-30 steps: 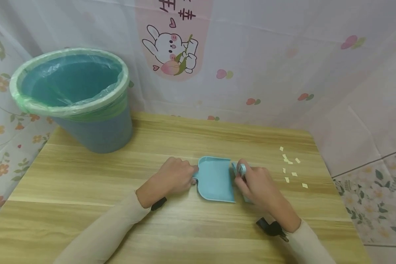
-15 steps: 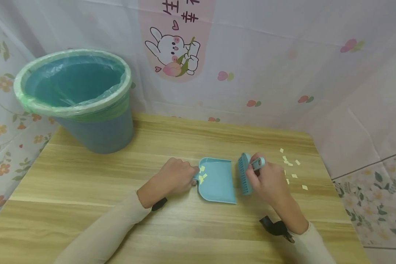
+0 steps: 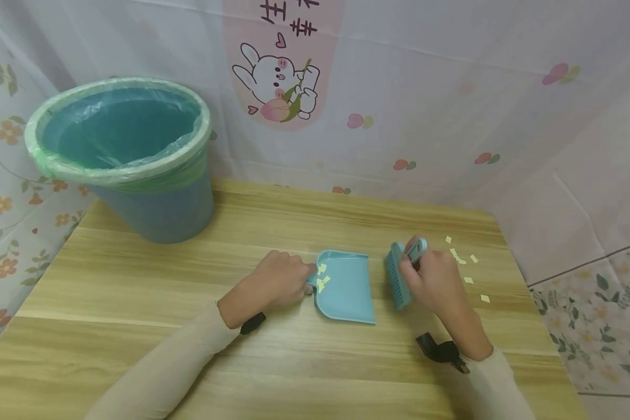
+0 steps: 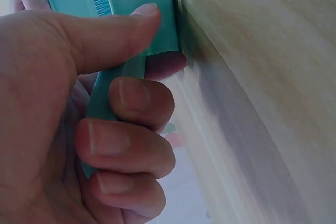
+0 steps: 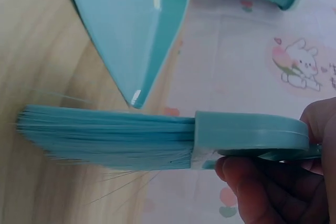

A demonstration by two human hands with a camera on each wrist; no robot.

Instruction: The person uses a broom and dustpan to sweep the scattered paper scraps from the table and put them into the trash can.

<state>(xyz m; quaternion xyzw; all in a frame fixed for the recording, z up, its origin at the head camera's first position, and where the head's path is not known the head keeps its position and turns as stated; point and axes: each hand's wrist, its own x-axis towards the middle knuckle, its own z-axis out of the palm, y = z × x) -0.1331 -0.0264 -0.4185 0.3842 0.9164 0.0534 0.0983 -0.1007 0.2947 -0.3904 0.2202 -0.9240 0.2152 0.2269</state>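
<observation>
A light blue dustpan [image 3: 346, 291] lies on the wooden table, its open edge facing right. Several small yellow paper scraps [image 3: 322, 284] sit in it near the handle end. My left hand [image 3: 279, 280] grips the dustpan's handle; in the left wrist view the fingers [image 4: 131, 145] curl round it and the thumb lies along its top. My right hand [image 3: 437, 283] holds a blue hand brush [image 3: 398, 275] by its handle, just right of the pan's open edge and apart from it. Long blue bristles [image 5: 105, 137] show in the right wrist view. More scraps [image 3: 468, 280] lie right of my right hand.
A blue bin [image 3: 157, 210] lined with a clear bag stands at the table's back left. A white curtain [image 3: 409, 87] with a rabbit print hangs behind the wooden table [image 3: 294, 367]. Black wrist cameras [image 3: 441, 352] sit under the wrists.
Scraps now show in the dustpan near its handle, where none showed a second ago. My right hand and the brush have moved right, away from the pan's edge. The left hand stays in place.
</observation>
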